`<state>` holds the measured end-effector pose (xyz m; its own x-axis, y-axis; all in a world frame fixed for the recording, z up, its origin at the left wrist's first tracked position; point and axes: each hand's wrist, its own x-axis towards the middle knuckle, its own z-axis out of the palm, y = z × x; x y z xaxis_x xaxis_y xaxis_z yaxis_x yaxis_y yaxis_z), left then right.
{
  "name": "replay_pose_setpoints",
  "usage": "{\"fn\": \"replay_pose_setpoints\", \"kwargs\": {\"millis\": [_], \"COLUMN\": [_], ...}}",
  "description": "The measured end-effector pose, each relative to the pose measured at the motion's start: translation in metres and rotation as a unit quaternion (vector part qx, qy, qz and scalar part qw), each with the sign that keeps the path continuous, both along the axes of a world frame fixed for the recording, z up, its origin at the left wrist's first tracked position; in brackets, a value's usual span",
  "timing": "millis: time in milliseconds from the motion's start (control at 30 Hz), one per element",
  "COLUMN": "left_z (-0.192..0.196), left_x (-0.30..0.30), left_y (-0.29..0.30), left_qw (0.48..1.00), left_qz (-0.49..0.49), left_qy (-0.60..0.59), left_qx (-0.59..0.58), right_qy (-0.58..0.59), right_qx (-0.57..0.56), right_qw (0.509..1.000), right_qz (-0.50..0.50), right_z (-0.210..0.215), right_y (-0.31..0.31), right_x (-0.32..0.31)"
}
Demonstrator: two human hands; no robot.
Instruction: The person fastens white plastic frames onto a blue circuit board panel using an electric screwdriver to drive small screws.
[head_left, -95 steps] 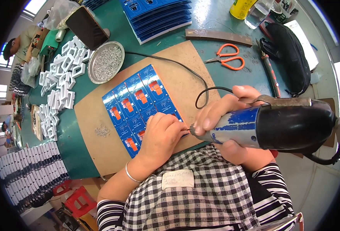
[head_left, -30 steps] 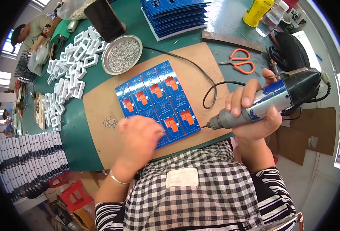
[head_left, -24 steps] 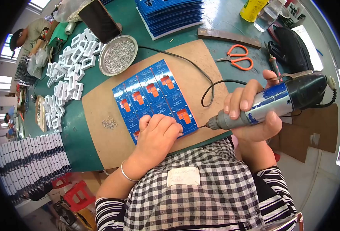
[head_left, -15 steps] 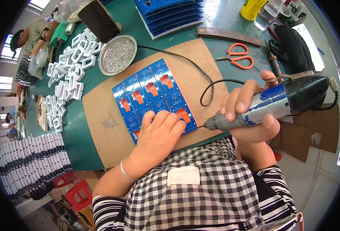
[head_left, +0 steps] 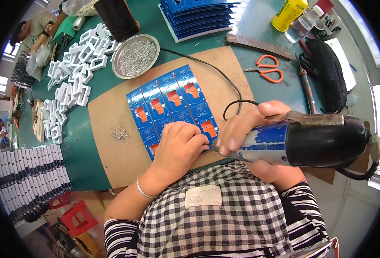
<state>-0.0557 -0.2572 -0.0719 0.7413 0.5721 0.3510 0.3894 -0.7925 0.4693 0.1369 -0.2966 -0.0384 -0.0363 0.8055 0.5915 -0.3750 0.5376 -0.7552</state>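
A blue circuit board panel (head_left: 182, 116) with orange patches lies on a brown cardboard sheet (head_left: 106, 112). My left hand (head_left: 177, 144) rests on the panel's near edge, its fingers curled and pressed together. Whatever those fingertips may pinch is hidden. Wrapped round a corded electric screwdriver (head_left: 265, 144) of grey, blue and black is my right hand (head_left: 244, 129). The tool lies nearly level, its nose at the panel's near right corner, close to my left fingertips. The bit's tip cannot be made out. Left of the panel sits a small heap of screws (head_left: 120, 134).
Behind the panel stands a round metal dish (head_left: 125, 76) of screws, beside a dark phone (head_left: 117, 21). White plastic frames (head_left: 76, 79) are heaped at left. Stacked blue panels (head_left: 196, 21), a metal bar (head_left: 259, 45), orange-handled scissors (head_left: 269, 69) and a soldering iron (head_left: 307, 88) lie beyond.
The screwdriver in my right hand has moved left, its nose now beside my left fingertips, and it looks more level. My left hand stays on the panel, with its fingers drawn in slightly.
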Motion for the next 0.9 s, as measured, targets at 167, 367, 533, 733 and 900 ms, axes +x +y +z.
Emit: {"fn": "replay_pose_setpoints", "kwargs": {"millis": [167, 367, 533, 733, 900], "left_z": [-0.005, 0.001, -0.002, -0.004, -0.004], "left_x": [-0.005, -0.005, -0.01, -0.014, -0.009], "left_y": [-0.001, -0.002, -0.001, -0.001, -0.001], "left_qw": [1.0, 0.999, 0.999, 0.998, 0.996], "left_qz": [0.008, -0.003, -0.002, 0.01, 0.006], "left_qy": [-0.006, -0.016, -0.008, -0.021, -0.045], "left_qx": [0.005, -0.031, -0.038, -0.056, -0.075], "right_qy": [-0.044, -0.132, -0.153, -0.104, 0.011], "right_qx": [-0.021, -0.004, 0.011, -0.038, -0.064], "right_qw": [0.999, 0.99, 0.987, 0.994, 0.998], "right_qz": [0.001, 0.038, 0.042, 0.02, 0.015], "right_z": [0.007, 0.015, 0.011, 0.007, -0.007], "right_y": [0.0, 0.01, 0.019, 0.014, 0.025], "right_x": [-0.009, -0.014, -0.023, -0.027, -0.021]}}
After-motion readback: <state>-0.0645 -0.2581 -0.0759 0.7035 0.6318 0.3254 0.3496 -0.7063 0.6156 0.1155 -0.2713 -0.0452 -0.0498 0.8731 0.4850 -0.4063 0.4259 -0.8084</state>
